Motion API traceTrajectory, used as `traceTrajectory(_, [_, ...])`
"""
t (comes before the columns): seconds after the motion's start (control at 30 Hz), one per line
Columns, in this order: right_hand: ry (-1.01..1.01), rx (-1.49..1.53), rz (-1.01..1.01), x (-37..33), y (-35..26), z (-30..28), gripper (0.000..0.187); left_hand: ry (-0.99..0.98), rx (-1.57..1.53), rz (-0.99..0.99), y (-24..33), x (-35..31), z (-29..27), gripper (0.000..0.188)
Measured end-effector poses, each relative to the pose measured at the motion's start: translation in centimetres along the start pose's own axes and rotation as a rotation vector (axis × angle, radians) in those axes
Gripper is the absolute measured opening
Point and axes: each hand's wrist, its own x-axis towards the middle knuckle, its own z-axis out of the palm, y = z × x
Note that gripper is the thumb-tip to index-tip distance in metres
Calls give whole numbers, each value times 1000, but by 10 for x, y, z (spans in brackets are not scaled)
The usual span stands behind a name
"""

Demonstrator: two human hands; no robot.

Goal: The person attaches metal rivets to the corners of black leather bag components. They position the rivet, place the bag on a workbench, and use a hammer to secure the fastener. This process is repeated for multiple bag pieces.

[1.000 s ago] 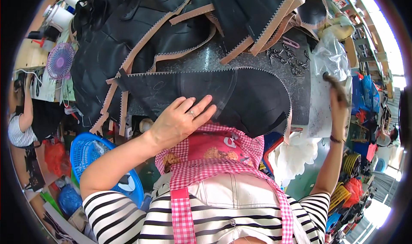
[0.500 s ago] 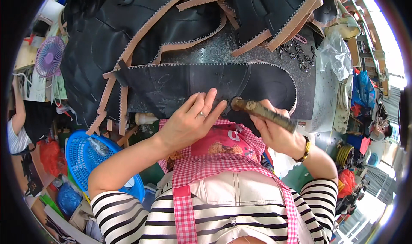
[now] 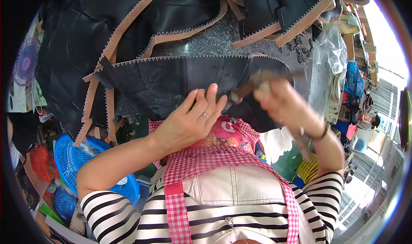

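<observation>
My right hand (image 3: 278,99) grips a hammer (image 3: 248,88), blurred by motion. One end of its head is down by the near edge of a long black leather piece (image 3: 167,74), and its handle trails back beneath my forearm. My left hand (image 3: 189,117), with a ring on one finger, rests on the leather just left of the hammer head. Its fingers are stretched out, tips apart. Whatever lies between those fingertips and the hammer is too small and dark to make out. White zigzag stitching follows the far edge of the leather.
Black leather pieces with tan stitched borders (image 3: 141,16) cover the far side of the dark speckled slab (image 3: 199,44). Small dark metal fittings (image 3: 301,50) and a clear plastic bag (image 3: 332,46) are at right. A blue basket (image 3: 64,158) stands lower left, a purple fan (image 3: 26,61) beyond.
My right hand has lifted and turned with the hammer, now smeared by motion. The left hand has barely moved on the leather. The whole view has shifted slightly.
</observation>
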Motion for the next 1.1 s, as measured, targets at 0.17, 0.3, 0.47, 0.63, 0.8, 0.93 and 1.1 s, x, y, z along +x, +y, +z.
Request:
traceTrajectory(0.17, [-210,-157,-270,16,-23,-23,16,12,-8,-23,3,-4,4,44])
traceTrajectory(0.3, [-149,-304,-223,-16,-29,-3,24,70,-70,-47,-1,-5,4,40])
traceTrajectory(0.47, [-136,-288,-245,-15,-13,0,26,137,-155,8,-9,-13,5,33])
traceTrajectory(0.63, [-281,-348,-395,6,-9,-14,30,123,-157,17,-10,-17,6,34])
traceTrajectory(0.8, [-349,-356,-416,16,-7,-17,28,94,-185,12,-8,-17,2,35])
traceTrajectory(0.93, [-353,-346,-381,19,-8,-15,29,108,-182,21,-9,-16,4,35])
traceTrajectory(1.1, [-408,-322,-323,22,-23,-17,31,106,-200,18,-9,-15,5,35])
